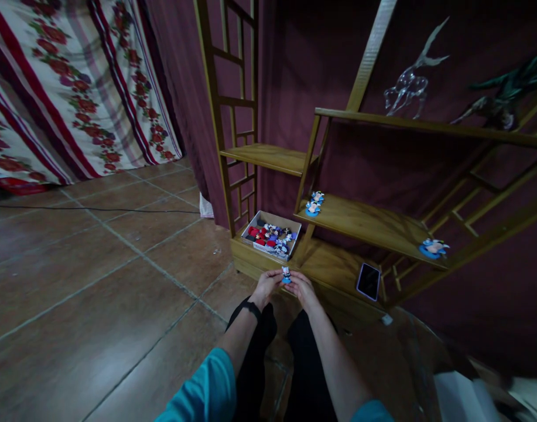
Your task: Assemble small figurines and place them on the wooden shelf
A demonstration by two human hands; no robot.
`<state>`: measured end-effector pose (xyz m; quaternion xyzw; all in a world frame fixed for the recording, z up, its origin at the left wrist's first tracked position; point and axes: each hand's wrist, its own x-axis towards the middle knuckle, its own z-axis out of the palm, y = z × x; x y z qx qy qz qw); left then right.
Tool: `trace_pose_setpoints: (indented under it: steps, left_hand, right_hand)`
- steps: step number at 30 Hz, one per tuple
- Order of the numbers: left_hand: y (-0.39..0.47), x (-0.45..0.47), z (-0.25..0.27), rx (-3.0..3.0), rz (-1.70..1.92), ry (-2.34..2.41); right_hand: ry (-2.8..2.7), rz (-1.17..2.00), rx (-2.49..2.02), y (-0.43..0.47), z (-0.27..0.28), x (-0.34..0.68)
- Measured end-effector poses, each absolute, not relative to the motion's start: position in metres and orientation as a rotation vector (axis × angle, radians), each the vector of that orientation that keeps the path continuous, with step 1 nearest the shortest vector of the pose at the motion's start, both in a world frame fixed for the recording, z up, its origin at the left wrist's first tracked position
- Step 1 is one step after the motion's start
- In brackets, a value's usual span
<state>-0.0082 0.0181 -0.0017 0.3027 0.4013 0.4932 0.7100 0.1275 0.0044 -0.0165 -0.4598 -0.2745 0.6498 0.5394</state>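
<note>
A small figurine (pixel 286 274) with a blue base is held upright between my two hands, in front of the lowest shelf. My left hand (pixel 268 286) pinches it from the left, and my right hand (pixel 302 288) grips it from the right. Just beyond them, a cardboard box (pixel 256 247) full of red, purple and dark figurines rests on the lowest shelf. On the middle shelf (pixel 365 223), two figurines (pixel 313 208) with blue bases stand at the left end. Another cluster of blue-based figurines (pixel 434 248) is at its right end.
A tablet or phone (pixel 369 281) lies on the lowest shelf (pixel 334 266) at right. A clear deer ornament (pixel 407 88) and a dark green sculpture (pixel 509 94) stand on the upper shelf. A black cable (pixel 96 209) crosses the tiled floor (pixel 119 293). Pale items (pixel 461 398) lie at lower right.
</note>
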Motion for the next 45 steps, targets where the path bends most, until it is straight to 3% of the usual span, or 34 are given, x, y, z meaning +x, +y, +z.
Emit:
trace_pose_setpoints:
  steps: [45]
  left_hand:
    - [0.015,-0.011,0.001,0.727,1.152,0.985]
  right_hand:
    - [-0.706,1.541,-1.046,-0.002,-0.008,0.115]
